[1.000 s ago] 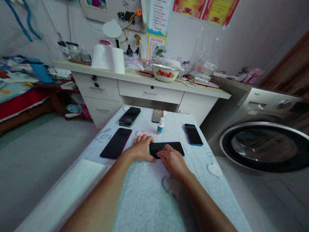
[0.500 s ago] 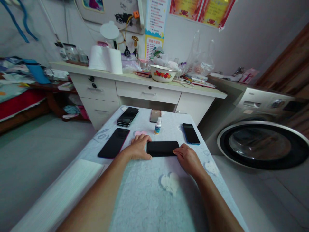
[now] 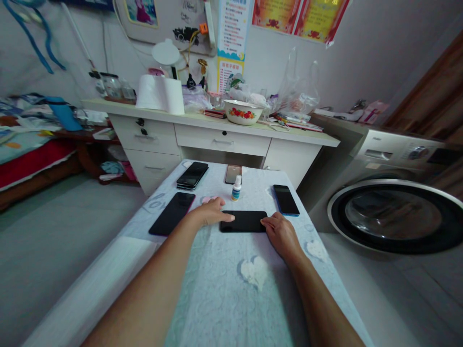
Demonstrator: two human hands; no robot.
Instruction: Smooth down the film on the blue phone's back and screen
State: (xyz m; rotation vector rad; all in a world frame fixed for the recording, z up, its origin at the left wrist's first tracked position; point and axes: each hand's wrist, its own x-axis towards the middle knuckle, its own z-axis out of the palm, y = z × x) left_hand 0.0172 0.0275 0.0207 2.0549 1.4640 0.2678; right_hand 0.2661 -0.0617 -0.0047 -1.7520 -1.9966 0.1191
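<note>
A black smartphone point(image 3: 246, 222) lies flat and crosswise on the cloth-covered table point(image 3: 224, 289). At its left end is my left hand point(image 3: 211, 212), thumb stretched over the edge of the screen and the other fingers extended beyond it, apart from the thumb. My right hand point(image 3: 279, 228) pinches the phone's right end, fingers pressed together. Just behind the phone stands a small spray bottle point(image 3: 236, 189) with a white cap. To the left lies a larger dark phone or tablet point(image 3: 172, 214) with a pinkish edge. A blue-edged phone point(image 3: 285, 200) rests to the right.
Several stacked phones point(image 3: 193, 174) lie at the table's far left, and another phone point(image 3: 233, 174) at its far edge. Beyond stands a white desk point(image 3: 224, 137) bearing a flowered bowl point(image 3: 243, 112) and paper rolls point(image 3: 159, 94). A washing machine point(image 3: 390, 159) stands at right, its door open.
My left hand has loosened from the phone's left end, its thumb now over the screen rather than at the near corner. My right hand stays at the right end. The view has shifted slightly.
</note>
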